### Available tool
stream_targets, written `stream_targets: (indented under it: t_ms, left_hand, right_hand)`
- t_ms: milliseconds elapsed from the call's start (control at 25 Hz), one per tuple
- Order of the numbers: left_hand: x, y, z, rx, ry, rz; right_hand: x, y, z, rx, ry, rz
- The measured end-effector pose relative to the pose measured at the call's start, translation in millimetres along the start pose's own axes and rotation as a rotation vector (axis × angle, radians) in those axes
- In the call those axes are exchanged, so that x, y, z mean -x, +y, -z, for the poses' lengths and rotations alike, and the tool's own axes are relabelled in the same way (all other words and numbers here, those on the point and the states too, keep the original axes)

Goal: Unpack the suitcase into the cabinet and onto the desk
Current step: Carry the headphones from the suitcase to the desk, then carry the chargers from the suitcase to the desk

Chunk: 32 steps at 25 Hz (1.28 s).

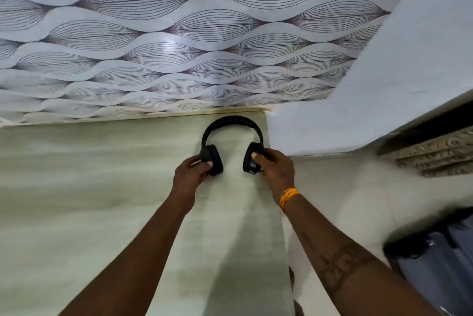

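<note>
Black over-ear headphones (231,125) lie flat on the pale green desk top (89,200), near its far right corner, with the headband toward the wall. My left hand (190,175) grips the left ear cup. My right hand (275,171) grips the right ear cup; an orange band circles that wrist. Both cups touch or sit just above the desk surface. The suitcase and cabinet are not clearly in view.
A wall with wavy line-patterned wallpaper (179,34) rises behind the desk. A plain white wall (384,85) stands to the right. Dark grey fabric (440,259) lies at the lower right, beyond the desk's right edge. A patterned surface (435,154) shows at right.
</note>
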<state>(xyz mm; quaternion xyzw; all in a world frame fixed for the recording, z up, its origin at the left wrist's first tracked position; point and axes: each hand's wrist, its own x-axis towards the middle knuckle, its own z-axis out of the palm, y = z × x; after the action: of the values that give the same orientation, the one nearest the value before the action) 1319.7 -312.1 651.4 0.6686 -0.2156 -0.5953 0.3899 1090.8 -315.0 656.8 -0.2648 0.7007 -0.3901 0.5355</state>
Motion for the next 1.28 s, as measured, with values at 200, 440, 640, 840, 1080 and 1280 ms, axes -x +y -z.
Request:
stream_targets:
  t_ms: [200, 440, 640, 840, 1080, 1280]
  left_hand:
    - [-19.1, 12.0, 7.4, -0.135, 0.048, -0.075]
    - [-20.0, 19.5, 8.5, -0.135, 0.082, -0.097]
    - [6.2, 36.5, -1.6, -0.143, 0.197, -0.258]
    - [53.0, 60.4, -44.7, -0.042, -0.019, -0.349]
    - [115.6, 58.6, -120.5, 0.004, -0.334, -0.342]
    - [198.0, 27.7, -208.7, -0.13, -0.587, -0.336]
  right_hand:
    - [-16.3, -7.3, -19.7, 0.001, -0.004, 0.025]
    - [-18.5, -9.5, -24.5, 0.025, 0.045, 0.037]
    - [2.7, -26.4, -14.0, 0.019, 0.157, 0.162]
    - [39.9, -56.9, 17.7, -0.193, 0.13, 0.222]
    - [109.0, -72.9, 96.7, -0.335, 0.199, 0.244]
    - [169.0, -51.0, 201.1, -0.439, 0.363, 0.255]
